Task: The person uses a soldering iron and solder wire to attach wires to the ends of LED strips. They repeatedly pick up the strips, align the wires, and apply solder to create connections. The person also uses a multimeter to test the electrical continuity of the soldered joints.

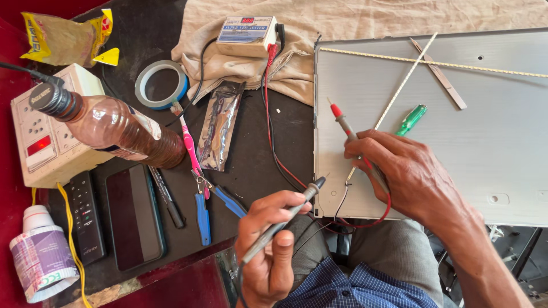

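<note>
Your right hand (402, 171) grips the red probe (345, 125), tip up-left, beside the strip (394, 97) w/ its long axis diagonal on the panel (485, 148); left hand (268, 251) grips the black probe (285, 219), tip nr the strip's lower end.

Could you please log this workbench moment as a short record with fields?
left hand: holds black probe, tip near panel edge
right hand: holds red probe against LED strip
surface: grey metal panel
on panel: green screwdriver
tester box: on cloth, leads attached
nearby: brown bottle, blue pliers, tape roll
</note>
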